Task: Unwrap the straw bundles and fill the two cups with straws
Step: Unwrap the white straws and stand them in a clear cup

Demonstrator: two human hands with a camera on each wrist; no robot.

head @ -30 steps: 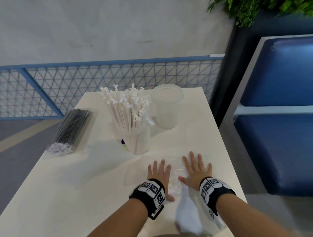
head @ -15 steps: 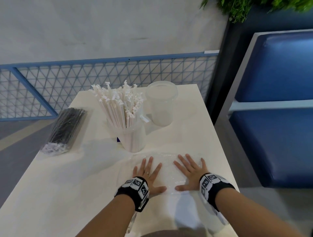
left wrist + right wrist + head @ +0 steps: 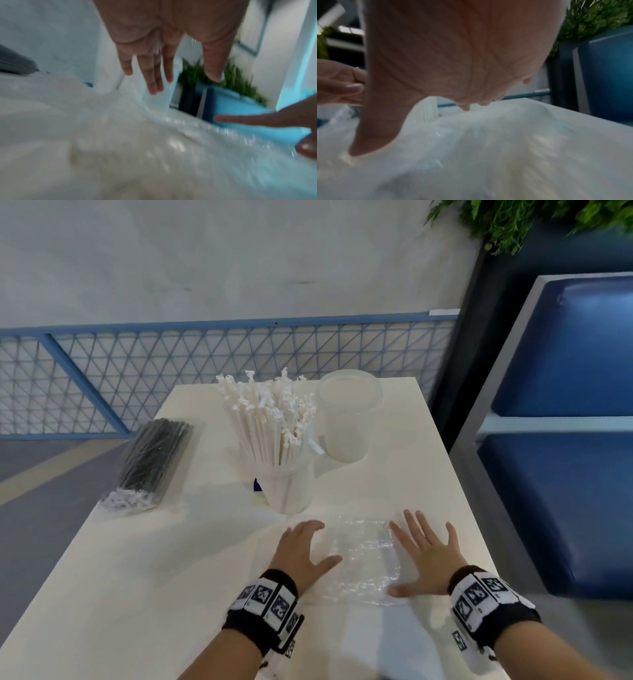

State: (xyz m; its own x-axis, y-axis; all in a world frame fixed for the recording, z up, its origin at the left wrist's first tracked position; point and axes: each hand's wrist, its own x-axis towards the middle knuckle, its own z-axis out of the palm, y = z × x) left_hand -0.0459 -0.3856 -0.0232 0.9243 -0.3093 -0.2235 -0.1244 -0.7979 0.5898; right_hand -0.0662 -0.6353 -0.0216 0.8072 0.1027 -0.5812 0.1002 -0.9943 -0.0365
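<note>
On the white table (image 3: 137,594), left hand (image 3: 301,553) and right hand (image 3: 424,559) are lying flat, fingers spread, pressing the clear wrapper (image 3: 363,559).

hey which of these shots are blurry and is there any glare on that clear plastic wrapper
Head view: mostly sharp, with straight lines bowed by the wide lens; soft highlights glint on the clear wrapper between the left hand and right hand. Left wrist view: heavy motion blur, glare smeared into streaks. Right wrist view: blurred too, the palm filling most of the frame.
</note>
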